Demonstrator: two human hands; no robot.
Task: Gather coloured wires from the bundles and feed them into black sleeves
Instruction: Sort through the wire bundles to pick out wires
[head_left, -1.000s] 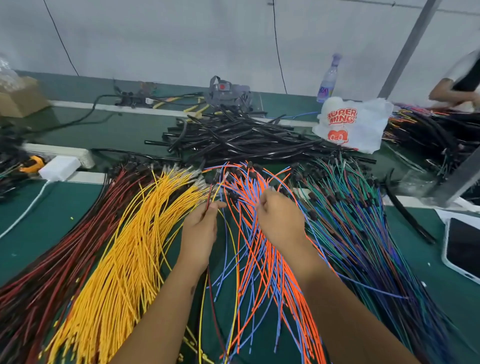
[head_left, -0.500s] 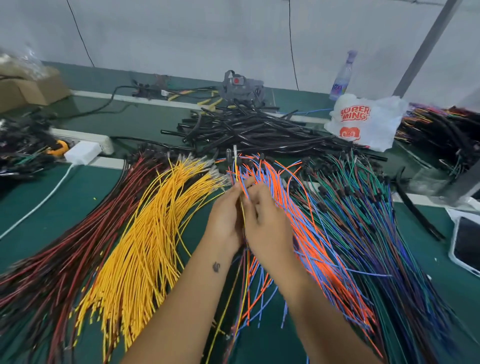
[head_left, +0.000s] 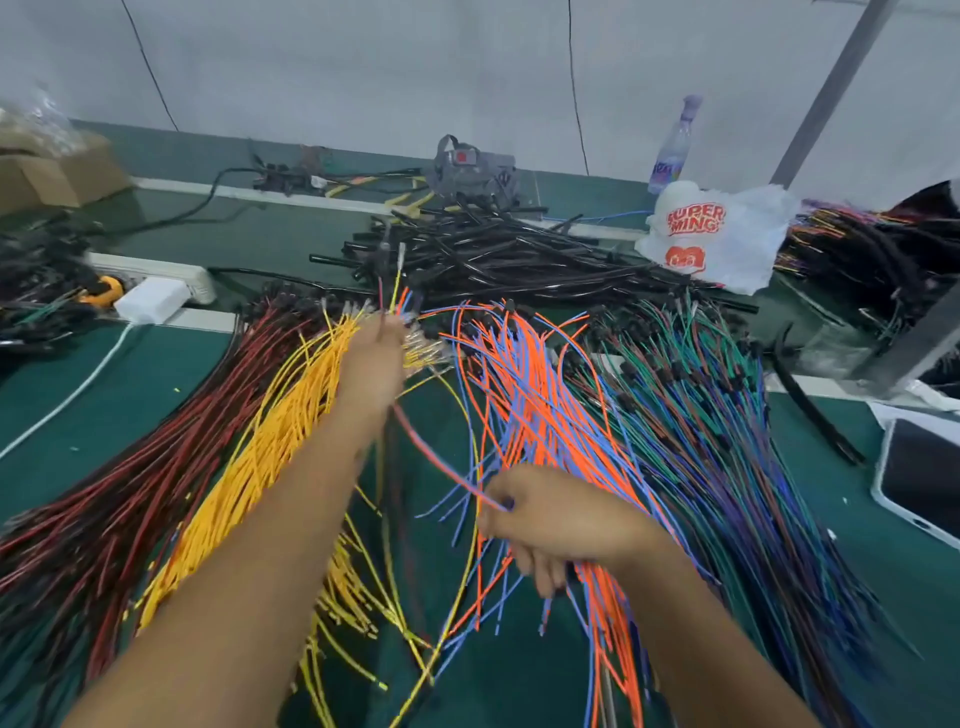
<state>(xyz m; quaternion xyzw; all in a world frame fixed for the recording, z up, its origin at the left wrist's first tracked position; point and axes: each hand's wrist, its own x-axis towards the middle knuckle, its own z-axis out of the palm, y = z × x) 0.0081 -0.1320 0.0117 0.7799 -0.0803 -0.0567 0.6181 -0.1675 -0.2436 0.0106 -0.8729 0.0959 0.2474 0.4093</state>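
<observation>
Bundles of wires fan across the green table: dark red (head_left: 156, 467), yellow (head_left: 270, 447), orange and blue (head_left: 540, 415), green and purple (head_left: 727, 457). A heap of black sleeves (head_left: 498, 254) lies behind them. My left hand (head_left: 371, 358) is raised over the yellow bundle, shut on a small bunch of gathered wires (head_left: 395, 291) whose tips stick up past the fingers. That bunch trails down to my right hand (head_left: 556, 519), which pinches it lower, over the orange and blue bundle.
A white plastic bag (head_left: 717, 234) and a bottle (head_left: 672, 150) stand at the back right. A phone (head_left: 919, 478) lies at the right edge. A power strip with a white adapter (head_left: 153, 296) sits at the left, a cardboard box (head_left: 52, 171) behind it.
My hands have come apart: the left has gone up and away with the wire tips, the right has slid down along the bunch toward me.
</observation>
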